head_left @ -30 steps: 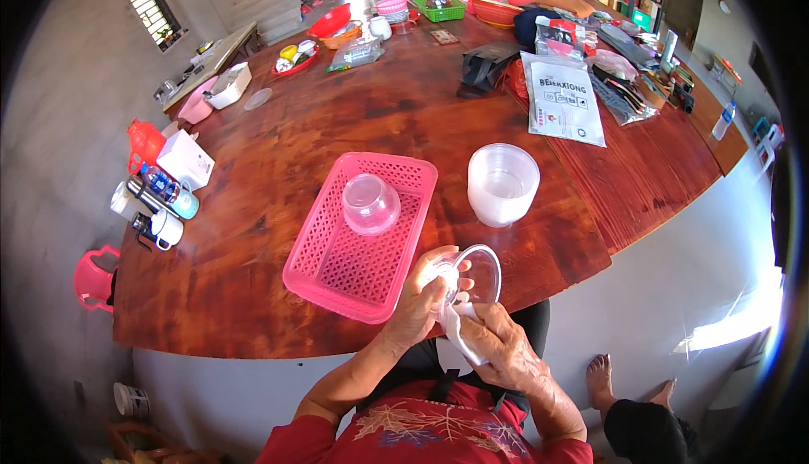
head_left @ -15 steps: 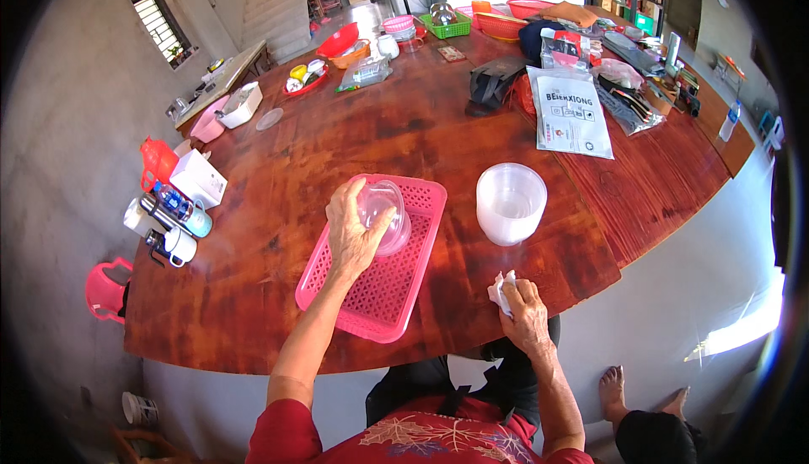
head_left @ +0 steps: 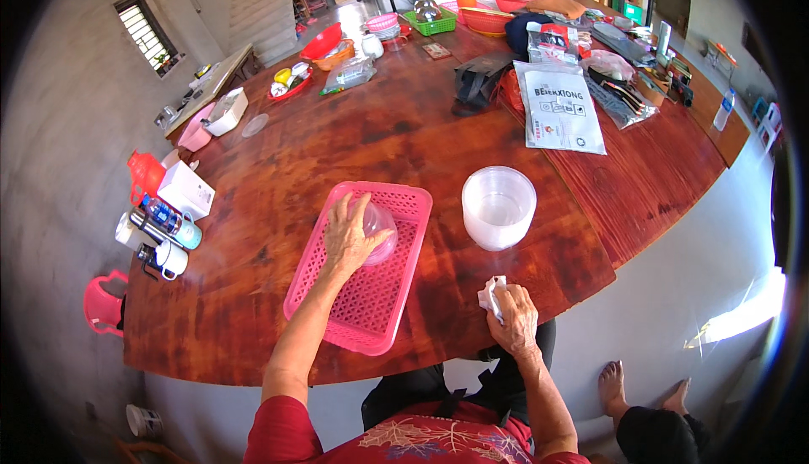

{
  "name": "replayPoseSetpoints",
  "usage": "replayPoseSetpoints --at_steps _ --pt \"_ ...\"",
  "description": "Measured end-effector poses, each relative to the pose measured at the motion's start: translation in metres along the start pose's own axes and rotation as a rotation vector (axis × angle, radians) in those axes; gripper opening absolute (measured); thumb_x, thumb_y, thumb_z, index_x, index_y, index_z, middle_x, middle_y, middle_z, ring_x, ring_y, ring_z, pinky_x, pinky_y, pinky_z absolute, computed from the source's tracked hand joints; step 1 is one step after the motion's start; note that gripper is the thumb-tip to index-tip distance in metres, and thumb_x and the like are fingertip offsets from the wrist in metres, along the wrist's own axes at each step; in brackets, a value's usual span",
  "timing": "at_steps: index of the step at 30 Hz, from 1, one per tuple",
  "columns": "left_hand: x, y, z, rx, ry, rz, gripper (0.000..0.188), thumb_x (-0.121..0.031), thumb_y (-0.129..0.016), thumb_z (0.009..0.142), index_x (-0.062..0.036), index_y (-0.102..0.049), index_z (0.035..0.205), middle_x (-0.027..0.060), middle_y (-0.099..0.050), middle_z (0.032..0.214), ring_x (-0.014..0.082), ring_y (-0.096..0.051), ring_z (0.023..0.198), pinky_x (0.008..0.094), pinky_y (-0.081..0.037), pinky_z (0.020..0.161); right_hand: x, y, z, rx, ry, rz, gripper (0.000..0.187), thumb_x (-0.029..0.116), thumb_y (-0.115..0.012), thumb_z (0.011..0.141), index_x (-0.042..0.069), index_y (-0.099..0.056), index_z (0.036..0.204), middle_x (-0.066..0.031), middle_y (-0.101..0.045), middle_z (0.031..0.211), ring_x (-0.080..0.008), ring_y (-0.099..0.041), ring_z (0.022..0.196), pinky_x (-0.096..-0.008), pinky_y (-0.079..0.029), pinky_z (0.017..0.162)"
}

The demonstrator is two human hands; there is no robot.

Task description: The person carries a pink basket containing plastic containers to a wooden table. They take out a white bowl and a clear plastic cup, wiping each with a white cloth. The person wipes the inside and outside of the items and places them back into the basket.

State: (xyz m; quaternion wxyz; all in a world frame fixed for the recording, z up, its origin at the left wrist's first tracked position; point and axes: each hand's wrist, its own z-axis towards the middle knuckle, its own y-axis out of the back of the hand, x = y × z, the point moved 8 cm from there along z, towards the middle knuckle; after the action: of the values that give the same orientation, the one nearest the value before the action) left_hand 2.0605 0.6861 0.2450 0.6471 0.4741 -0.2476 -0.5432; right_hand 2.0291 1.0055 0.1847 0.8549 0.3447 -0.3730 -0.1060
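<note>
My left hand (head_left: 345,241) has its fingers and thumb around a clear round plastic bowl (head_left: 382,241), low inside the far half of a pink perforated basket (head_left: 371,348). The hand covers part of the bowl; whether it rests on the basket's bottom I cannot tell. Near the table's front edge, my right hand (head_left: 516,319) is closed on a crumpled white tissue (head_left: 489,299). Beyond that hand and to the right of the basket stands a stack of clear round plastic bowls (head_left: 497,219), upright on the wooden table (head_left: 379,148).
Flasks and a white mug (head_left: 172,260) stand at the left edge beside a white box (head_left: 186,189). A white plastic mailer bag (head_left: 563,110) and a black bag (head_left: 480,85) lie back right. Baskets line the far side, including a green one (head_left: 430,24). Another person's foot (head_left: 613,386) shows right.
My left hand has lowered the bowl further into the pink basket. The right hand still holds the tissue near the table edge. The view has shifted slightly.
</note>
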Motion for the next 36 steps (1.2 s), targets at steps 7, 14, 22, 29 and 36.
replayPoseSetpoints --at_steps 7,14,22,29,36 --pt "-0.075 0.039 0.013 -0.194 -0.212 -0.081 0.078 -0.044 -0.077 0.069 -0.0115 -0.047 0.133 0.0173 -0.042 0.138 0.0415 -0.035 0.129 0.0520 -0.031 0.105 0.002 0.003 0.001 -0.040 0.030 -0.016 0.040 0.007 -0.068 0.061 0.004 -0.057 0.099 -0.0132 -0.056 0.090 -0.0317 -0.056 0.080 -0.0414 -0.048 0.071" --pt "-0.208 0.020 0.014 -0.043 -0.687 -0.182 0.053 -0.024 -0.077 0.071 -0.0082 -0.057 0.117 0.0102 -0.050 0.124 0.0334 -0.042 0.119 0.0460 -0.037 0.101 0.002 0.005 0.002 -0.060 0.017 -0.008 0.038 0.009 -0.070 0.061 0.005 -0.058 0.097 -0.0117 -0.057 0.089 -0.0304 -0.057 0.081 -0.0396 -0.049 0.072" --pt "-0.200 -0.019 0.035 0.168 -0.657 -0.330 0.023 -0.026 -0.073 0.076 -0.0067 -0.066 0.086 0.0034 -0.066 0.088 0.0193 -0.059 0.095 0.0398 -0.033 0.093 -0.001 0.002 0.002 -0.024 -0.014 -0.014 0.038 0.012 -0.070 0.062 0.006 -0.059 0.098 -0.0112 -0.056 0.090 -0.0302 -0.057 0.082 -0.0393 -0.048 0.073" --pt "-0.203 -0.002 0.035 0.191 -0.607 -0.357 0.017 -0.024 -0.071 0.078 -0.0089 -0.068 0.086 0.0037 -0.067 0.088 0.0221 -0.060 0.090 0.0387 -0.039 0.084 -0.002 0.003 0.001 -0.041 -0.024 -0.030 0.038 0.013 -0.070 0.062 0.007 -0.059 0.098 -0.0108 -0.056 0.089 -0.0294 -0.057 0.082 -0.0390 -0.048 0.073" --pt "-0.196 0.040 0.028 -0.182 -0.596 -0.463 0.009 -0.012 -0.068 0.080 -0.0071 -0.069 0.087 0.0037 -0.069 0.090 0.0211 -0.062 0.088 0.0358 -0.043 0.079 0.001 0.003 0.000 -0.048 -0.003 -0.036 0.038 0.013 -0.070 0.062 0.007 -0.058 0.097 -0.0104 -0.055 0.087 -0.0291 -0.057 0.081 -0.0393 -0.048 0.072"
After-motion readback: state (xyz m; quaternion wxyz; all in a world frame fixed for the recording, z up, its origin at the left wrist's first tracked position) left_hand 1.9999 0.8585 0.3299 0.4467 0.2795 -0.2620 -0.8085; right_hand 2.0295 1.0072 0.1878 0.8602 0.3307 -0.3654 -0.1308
